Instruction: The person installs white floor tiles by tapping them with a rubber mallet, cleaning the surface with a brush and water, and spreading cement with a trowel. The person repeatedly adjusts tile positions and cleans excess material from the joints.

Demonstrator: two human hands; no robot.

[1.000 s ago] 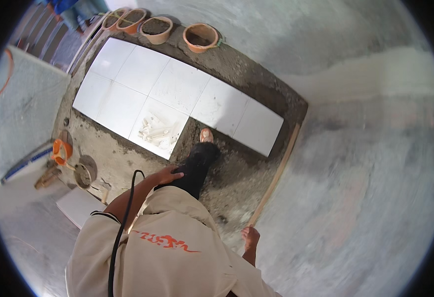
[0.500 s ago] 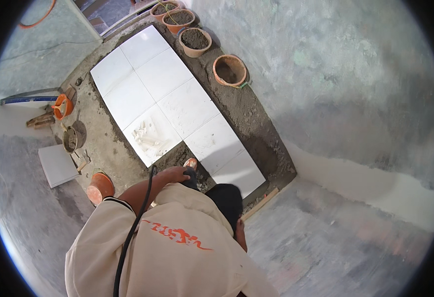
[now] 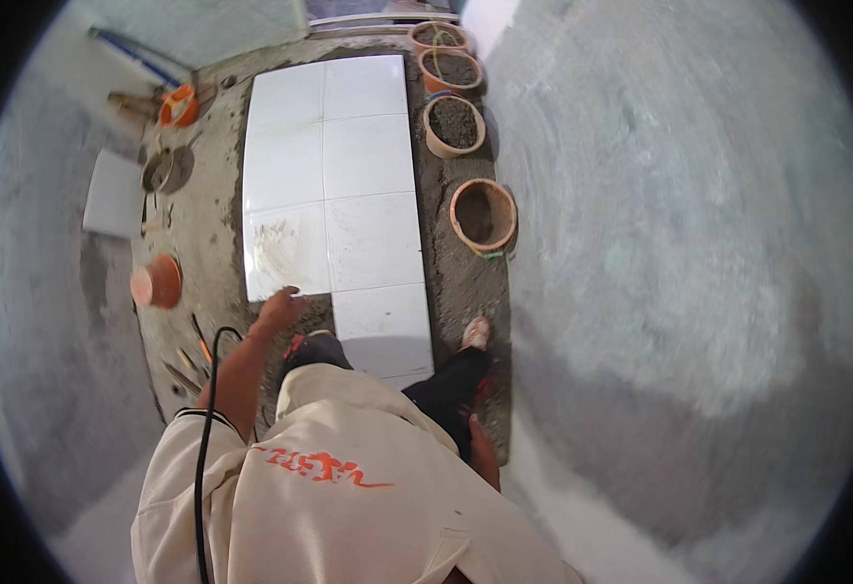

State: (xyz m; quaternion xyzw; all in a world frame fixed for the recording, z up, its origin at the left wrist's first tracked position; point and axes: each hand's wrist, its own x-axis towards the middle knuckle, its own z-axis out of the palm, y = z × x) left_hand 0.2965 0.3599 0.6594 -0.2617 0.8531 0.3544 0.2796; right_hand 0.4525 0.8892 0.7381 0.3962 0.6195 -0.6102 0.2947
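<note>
White floor tiles (image 3: 368,156) lie in two columns over grey mortar. Dirty streaks mark the nearest tile of the left column (image 3: 285,248). Just past that tile's near edge is my left hand (image 3: 285,305), fingers stretched out and holding nothing, above a strip of bare mortar (image 3: 311,313). My right hand (image 3: 483,453) rests against my right thigh. One stretched digit of it shows on the dark trousers, and the others are hidden. My right shoe (image 3: 477,333) stands on the mortar to the right of the tiles.
Along the right wall stand several mortar buckets (image 3: 453,127), the nearest one (image 3: 483,214) mostly emptied. To the left are an orange bucket (image 3: 179,105), a small pan (image 3: 157,170), leaning tiles (image 3: 113,195), a tipped bucket (image 3: 159,282) and hand tools (image 3: 185,365). A black cable (image 3: 204,467) crosses my left side.
My view has turned left, so the tiles now run straight ahead. My left hand has come off my leg and reached forward to the tile edge. My right foot now shows beside the tiles.
</note>
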